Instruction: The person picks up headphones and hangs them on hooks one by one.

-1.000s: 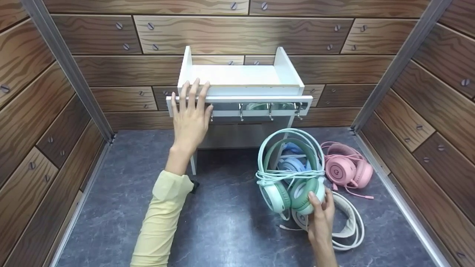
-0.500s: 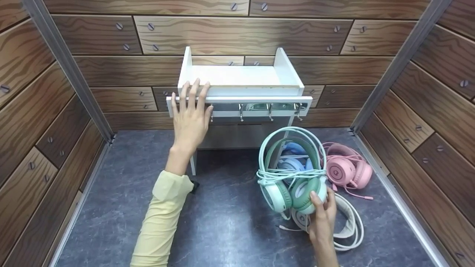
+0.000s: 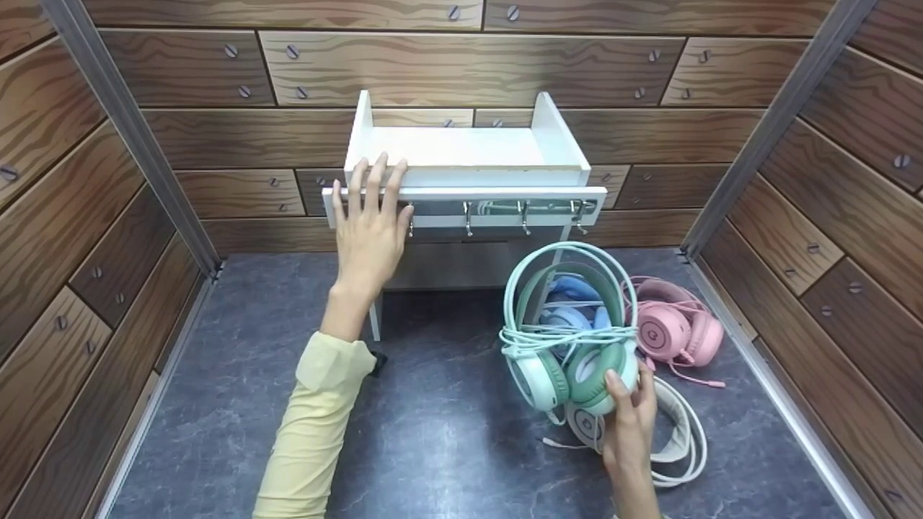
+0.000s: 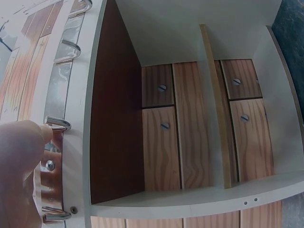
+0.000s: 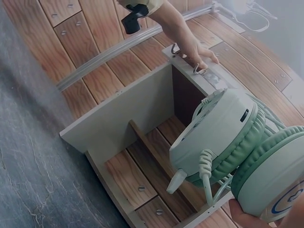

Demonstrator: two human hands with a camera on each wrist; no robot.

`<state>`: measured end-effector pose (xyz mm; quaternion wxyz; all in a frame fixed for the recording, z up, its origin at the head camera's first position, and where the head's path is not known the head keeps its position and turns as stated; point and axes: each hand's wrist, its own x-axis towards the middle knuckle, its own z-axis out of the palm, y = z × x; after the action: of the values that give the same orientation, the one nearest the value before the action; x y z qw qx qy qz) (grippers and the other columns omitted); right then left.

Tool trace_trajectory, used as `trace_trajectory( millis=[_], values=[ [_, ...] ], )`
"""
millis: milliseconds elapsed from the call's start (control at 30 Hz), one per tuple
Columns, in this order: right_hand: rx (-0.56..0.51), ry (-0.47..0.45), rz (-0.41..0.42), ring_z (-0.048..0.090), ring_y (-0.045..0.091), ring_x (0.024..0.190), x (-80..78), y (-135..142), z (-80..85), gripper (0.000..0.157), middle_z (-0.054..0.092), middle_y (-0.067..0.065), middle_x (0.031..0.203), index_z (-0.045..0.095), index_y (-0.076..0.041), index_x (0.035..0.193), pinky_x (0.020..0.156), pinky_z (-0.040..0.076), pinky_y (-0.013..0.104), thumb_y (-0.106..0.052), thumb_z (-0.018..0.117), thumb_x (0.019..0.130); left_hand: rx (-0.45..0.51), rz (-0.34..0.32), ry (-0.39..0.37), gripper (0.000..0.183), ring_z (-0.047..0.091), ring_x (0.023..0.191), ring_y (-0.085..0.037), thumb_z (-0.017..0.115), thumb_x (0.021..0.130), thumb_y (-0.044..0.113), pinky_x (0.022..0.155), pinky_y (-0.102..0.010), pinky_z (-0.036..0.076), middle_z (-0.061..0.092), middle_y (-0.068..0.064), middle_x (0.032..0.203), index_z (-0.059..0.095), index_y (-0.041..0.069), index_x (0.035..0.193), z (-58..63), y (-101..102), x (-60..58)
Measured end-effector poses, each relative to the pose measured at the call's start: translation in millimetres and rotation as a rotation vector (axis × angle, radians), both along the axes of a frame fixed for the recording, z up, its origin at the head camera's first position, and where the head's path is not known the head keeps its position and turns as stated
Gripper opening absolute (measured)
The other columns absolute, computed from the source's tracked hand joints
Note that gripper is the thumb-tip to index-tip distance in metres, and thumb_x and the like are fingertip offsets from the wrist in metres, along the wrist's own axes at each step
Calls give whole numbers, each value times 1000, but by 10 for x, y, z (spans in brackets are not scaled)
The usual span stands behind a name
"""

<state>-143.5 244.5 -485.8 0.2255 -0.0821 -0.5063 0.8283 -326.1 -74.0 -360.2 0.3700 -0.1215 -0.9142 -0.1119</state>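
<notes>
From the near edge of the desk [image 3: 433,447], at left, we see a yellow sleeve [image 3: 310,425] and the left hand [image 3: 369,245], its fingers spread over the left end of the hook rail [image 3: 436,220]. The rail fronts a white shelf [image 3: 461,148] near the middle of the desk's far edge. Further right, we find green headphones [image 3: 537,382] raised above the desk, cord wound around them, with blue headphones [image 3: 566,317] showing through their band. The right hand [image 3: 629,425] pinches their right cup between thumb and fingers. White headphones [image 3: 679,429], partly hidden, lie towards the near right corner; pink headphones [image 3: 662,331] lie near the right edge.
</notes>
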Motion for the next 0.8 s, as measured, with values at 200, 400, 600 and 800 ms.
trace_trajectory(
  millis=[200,400,600,800],
  values=[
    [-15,15,1,58,14,95,19,2,29,41,53,6,114,44,-14,125,79,51,28,-1,51,87,3,-2,12,58,5,141,-21,40,96,40,110,-53,3,12,5,153,13,33,147,-2,-1,-2],
    [-17,26,2,57,14,94,10,7,66,42,53,6,113,44,-15,124,79,51,28,0,51,86,-2,5,9,58,4,141,-21,38,96,41,111,-53,2,10,5,153,12,34,147,-5,-3,-2],
    [-13,59,12,57,15,94,0,7,109,42,53,8,112,45,-11,125,77,51,27,1,51,85,-3,-2,9,56,3,141,-21,35,97,42,111,-52,1,10,5,153,12,33,147,-3,-1,6],
    [-18,66,15,57,16,95,0,-3,139,45,52,9,114,44,-12,128,79,51,28,0,51,85,-3,-2,10,57,3,141,-21,37,96,42,111,-52,0,10,5,153,12,33,147,1,2,11]
  ],
)
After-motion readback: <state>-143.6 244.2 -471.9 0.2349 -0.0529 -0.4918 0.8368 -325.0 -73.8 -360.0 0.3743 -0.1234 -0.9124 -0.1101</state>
